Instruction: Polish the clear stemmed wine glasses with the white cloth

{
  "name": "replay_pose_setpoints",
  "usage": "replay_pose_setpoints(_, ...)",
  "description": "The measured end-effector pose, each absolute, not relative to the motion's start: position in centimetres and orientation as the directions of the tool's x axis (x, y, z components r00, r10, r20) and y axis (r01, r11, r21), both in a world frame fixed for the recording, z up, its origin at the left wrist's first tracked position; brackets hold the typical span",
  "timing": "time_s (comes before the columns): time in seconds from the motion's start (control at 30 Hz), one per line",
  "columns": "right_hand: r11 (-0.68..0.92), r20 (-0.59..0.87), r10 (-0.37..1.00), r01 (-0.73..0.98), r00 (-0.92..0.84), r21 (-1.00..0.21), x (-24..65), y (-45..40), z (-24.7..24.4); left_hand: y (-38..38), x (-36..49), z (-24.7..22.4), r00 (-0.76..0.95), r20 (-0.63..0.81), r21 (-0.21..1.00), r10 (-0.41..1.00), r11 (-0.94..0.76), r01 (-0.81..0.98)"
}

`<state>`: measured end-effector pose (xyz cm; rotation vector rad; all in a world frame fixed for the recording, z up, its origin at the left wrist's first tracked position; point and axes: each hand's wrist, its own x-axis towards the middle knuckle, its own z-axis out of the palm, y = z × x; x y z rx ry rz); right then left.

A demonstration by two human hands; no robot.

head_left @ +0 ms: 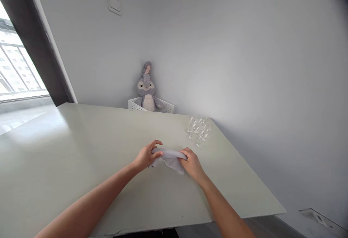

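Observation:
A pale grey-white cloth is stretched between my two hands over the middle of the pale tabletop, its lower part hanging in loose folds. My left hand pinches the cloth's left end between thumb and fingers. At the right end, my right hand has its fingers closed on the folded edge. Several clear stemmed glasses stand close together beyond my right hand, near the table's back right corner.
Behind the table's back edge, a grey plush toy sits in a white perforated basket. A wall runs along the right side. A window is at the far left, and a switch is on the back wall.

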<state>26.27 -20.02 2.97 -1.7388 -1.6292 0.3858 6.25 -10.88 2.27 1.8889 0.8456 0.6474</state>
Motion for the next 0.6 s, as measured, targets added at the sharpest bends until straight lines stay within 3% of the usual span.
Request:
replay_pose_setpoints(0.1,-0.011,0.124,0.973,0.576,0.194,-0.817,28.3,-20.8,4.6,-9.8,5.8,2.9,0.718,0.048,0.794,0.694,-0.463,0.394)
replay_pose_setpoints(0.2,-0.037,0.092,0.969,0.498,0.231,-0.866,30.0,-21.4,6.0,-8.6,6.4,3.6,0.732,0.134,0.663,0.668,-0.609,0.435)
replay_pose_setpoints(0.3,0.02,0.272,0.899,0.588,0.344,-0.809,31.0,-21.5,6.8,-7.2,7.9,4.7,0.693,0.312,0.516,0.65,-0.728,0.451)
replay_pose_setpoints(0.37,0.094,0.455,0.824,0.71,0.339,-0.698,30.8,-21.8,6.9,-6.2,9.0,5.4,0.661,0.409,0.405,0.628,-0.775,0.485)
replay_pose_setpoints(0.43,0.18,0.54,0.823,0.82,0.177,-0.543,29.7,-22.6,6.9,-5.3,9.8,5.8,0.631,0.457,0.309,0.627,-0.777,0.549)
replay_pose_setpoints(0.47,0.233,0.515,0.856,0.853,0.048,-0.467,29.0,-23.3,6.8,-5.0,10.0,5.8,0.61,0.463,0.275,0.644,-0.758,0.591)
replay_pose_setpoints(0.53,0.348,0.336,0.916,0.854,-0.222,-0.386,27.6,-24.8,6.8,-4.9,10.2,5.3,0.556,0.456,0.253,0.695,-0.7,0.668)
replay_pose_setpoints(0.6,0.383,0.136,0.922,0.814,-0.362,-0.436,26.9,-25.9,6.9,-5.6,10.3,4.3,0.515,0.438,0.285,0.737,-0.657,0.698)
